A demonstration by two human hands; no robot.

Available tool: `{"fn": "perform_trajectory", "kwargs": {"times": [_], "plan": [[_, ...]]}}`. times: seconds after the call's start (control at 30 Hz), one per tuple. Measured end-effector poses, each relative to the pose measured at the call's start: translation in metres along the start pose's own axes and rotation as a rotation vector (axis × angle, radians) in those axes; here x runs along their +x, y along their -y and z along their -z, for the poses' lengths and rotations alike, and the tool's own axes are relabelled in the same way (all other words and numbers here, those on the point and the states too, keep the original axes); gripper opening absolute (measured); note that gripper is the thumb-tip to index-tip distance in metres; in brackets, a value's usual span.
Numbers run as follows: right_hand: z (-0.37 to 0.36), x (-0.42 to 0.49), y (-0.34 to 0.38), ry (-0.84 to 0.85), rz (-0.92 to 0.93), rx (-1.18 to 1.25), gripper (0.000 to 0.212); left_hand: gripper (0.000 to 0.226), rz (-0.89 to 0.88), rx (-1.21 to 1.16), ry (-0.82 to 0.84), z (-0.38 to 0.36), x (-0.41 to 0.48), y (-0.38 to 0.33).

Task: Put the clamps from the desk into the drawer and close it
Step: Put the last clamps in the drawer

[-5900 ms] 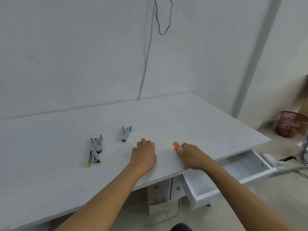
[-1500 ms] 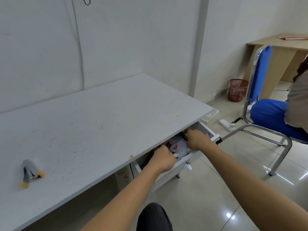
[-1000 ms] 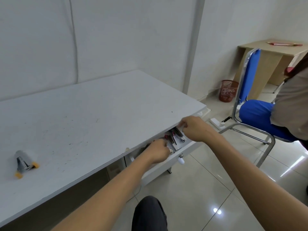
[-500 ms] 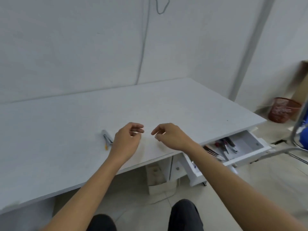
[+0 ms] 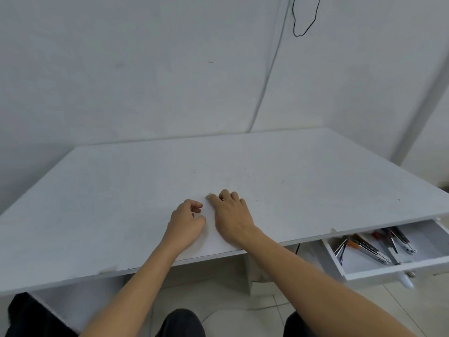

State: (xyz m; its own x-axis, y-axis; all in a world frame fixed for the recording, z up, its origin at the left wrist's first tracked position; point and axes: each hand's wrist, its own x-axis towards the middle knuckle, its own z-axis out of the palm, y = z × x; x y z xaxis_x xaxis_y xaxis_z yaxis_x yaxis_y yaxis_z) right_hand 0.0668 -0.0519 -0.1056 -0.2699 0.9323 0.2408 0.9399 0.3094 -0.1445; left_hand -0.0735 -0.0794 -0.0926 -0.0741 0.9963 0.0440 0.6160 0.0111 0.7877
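Note:
My left hand (image 5: 187, 223) and my right hand (image 5: 230, 215) rest side by side on the white desk (image 5: 116, 203), near its front edge. The left hand's fingers are curled loosely toward the thumb. The right hand lies palm down with bent fingertips on the desktop. No clamp shows on the desk; whether one lies under either hand is hidden. The white drawer (image 5: 388, 272) stands open at the lower right, under the desk edge. Several metal clamps (image 5: 369, 249) with red and orange tips lie inside it.
A white knob (image 5: 406, 281) sticks out of the drawer front. A black cable (image 5: 303, 27) hangs on the wall behind the desk. My knees (image 5: 181, 323) show below the desk, over a tiled floor.
Both hands left the drawer and came back to the desktop. The clamp with orange tips that lay left of my left hand half a second ago is out of sight. Several clamps now lie in the drawer.

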Motion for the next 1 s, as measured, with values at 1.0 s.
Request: {"fn": "perform_trajectory", "kwargs": {"times": [1.0], "plan": [[0.088, -0.180, -0.324, 0.256, -0.767, 0.381, 0.030, 0.039, -0.506, 0.207, 0.499, -0.238, -0.021, -0.168]]}}
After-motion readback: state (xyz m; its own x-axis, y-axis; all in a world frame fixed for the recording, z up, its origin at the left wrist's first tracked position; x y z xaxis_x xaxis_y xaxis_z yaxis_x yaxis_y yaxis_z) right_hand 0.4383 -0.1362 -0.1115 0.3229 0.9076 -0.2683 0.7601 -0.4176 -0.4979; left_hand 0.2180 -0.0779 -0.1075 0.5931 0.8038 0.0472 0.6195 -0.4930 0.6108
